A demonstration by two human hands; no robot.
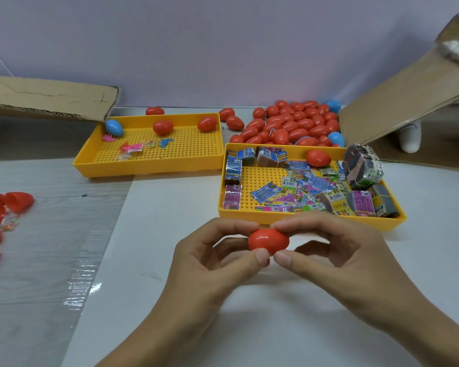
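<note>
The white table (249, 327) carries a yellow tray (221, 181) just beyond the right hand (337, 255), a second yellow tray (149, 168) farther off beyond the left hand (210, 263), a heap of red eggs (289, 125) behind the nearer tray, and a clear plastic sheet (51, 247) well left of the left hand.

There are two yellow trays (149, 165): the left has two red eggs (163, 127) and one blue egg (114, 127), the right tray (236, 217) one red egg (318, 158). There is one held red egg (268, 241). The heap (289, 125) has dozens of red eggs, too many to count, plus at least two blue.
</note>
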